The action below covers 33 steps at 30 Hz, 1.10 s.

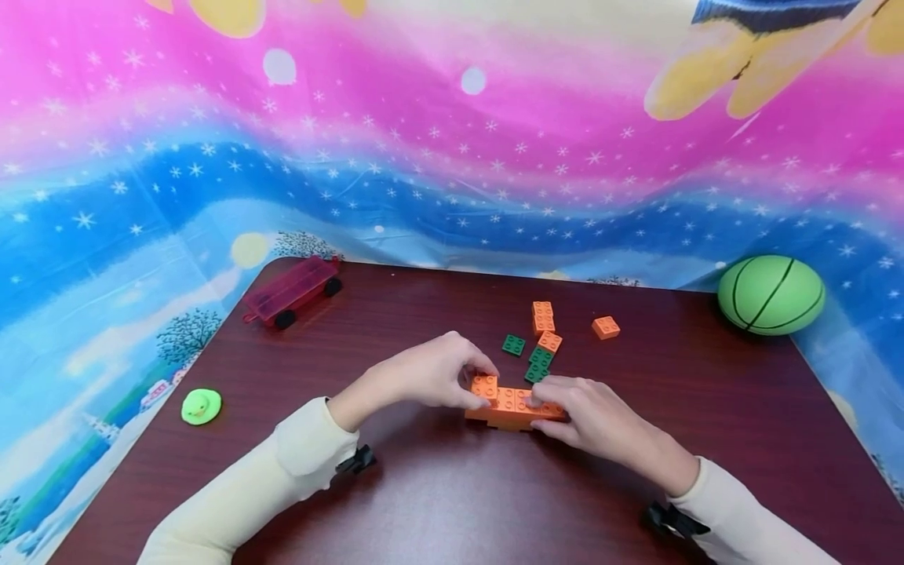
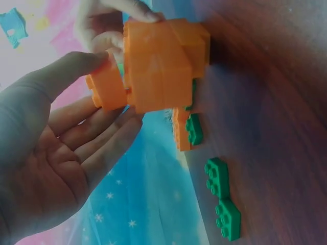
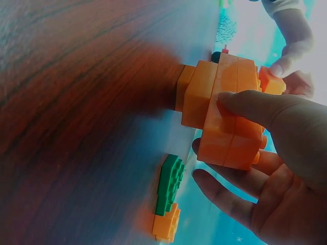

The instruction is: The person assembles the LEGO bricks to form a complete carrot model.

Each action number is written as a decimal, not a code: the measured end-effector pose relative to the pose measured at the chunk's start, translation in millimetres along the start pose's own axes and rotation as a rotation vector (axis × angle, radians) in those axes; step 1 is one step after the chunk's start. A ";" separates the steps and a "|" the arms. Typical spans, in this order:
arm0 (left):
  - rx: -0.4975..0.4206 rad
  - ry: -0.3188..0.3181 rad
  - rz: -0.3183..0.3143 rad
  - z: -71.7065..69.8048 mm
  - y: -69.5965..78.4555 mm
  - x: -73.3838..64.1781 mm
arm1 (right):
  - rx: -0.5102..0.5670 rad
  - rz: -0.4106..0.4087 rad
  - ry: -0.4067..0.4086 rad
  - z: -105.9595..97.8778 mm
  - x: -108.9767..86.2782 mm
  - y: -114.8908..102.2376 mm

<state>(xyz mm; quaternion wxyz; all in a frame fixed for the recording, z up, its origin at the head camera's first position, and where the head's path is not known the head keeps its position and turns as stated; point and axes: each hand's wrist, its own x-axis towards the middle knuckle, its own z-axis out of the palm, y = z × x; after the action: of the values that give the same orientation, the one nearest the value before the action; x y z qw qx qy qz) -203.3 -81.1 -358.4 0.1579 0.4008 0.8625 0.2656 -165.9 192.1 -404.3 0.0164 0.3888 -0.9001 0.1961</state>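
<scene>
An orange stack of toy building bricks (image 1: pixel 507 399) stands on the dark table, narrower at its bottom than at its top. My left hand (image 1: pixel 439 370) pinches a small orange brick (image 2: pixel 108 84) between thumb and fingers at the stack's left end. In the left wrist view that brick sits slightly tilted over the top studs, with a thin gap showing along part of its underside. Around the stack's right end, my right hand (image 1: pixel 595 416) grips with its thumb (image 3: pixel 250 106) on the near side and fingers behind.
Beyond the stack lie a small green brick (image 1: pixel 513 344), green bricks (image 1: pixel 540 363) in a row, and orange bricks (image 1: pixel 543 316), with another orange brick (image 1: pixel 605 327) farther right. A red wagon (image 1: pixel 297 289), green rubber duck (image 1: pixel 201 406) and green ball (image 1: pixel 771 295) stand near the table's sides.
</scene>
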 end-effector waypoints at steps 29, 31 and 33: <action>0.013 -0.009 -0.021 5.6 0.6 5.7 | 0.011 0.010 -0.019 0.5 1.3 -0.1; 0.018 -0.005 -0.023 5.3 1.8 6.0 | 0.013 0.010 -0.016 0.1 1.2 -0.1; 0.021 -0.002 -0.029 5.6 2.9 6.5 | 0.014 0.009 -0.013 -0.2 0.9 0.0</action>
<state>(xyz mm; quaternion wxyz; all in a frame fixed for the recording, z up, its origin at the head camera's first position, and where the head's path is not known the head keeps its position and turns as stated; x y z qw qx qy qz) -203.0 -72.6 -361.7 0.1585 0.3902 0.8708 0.2537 -166.5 191.5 -403.9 0.0069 0.3862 -0.9005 0.1999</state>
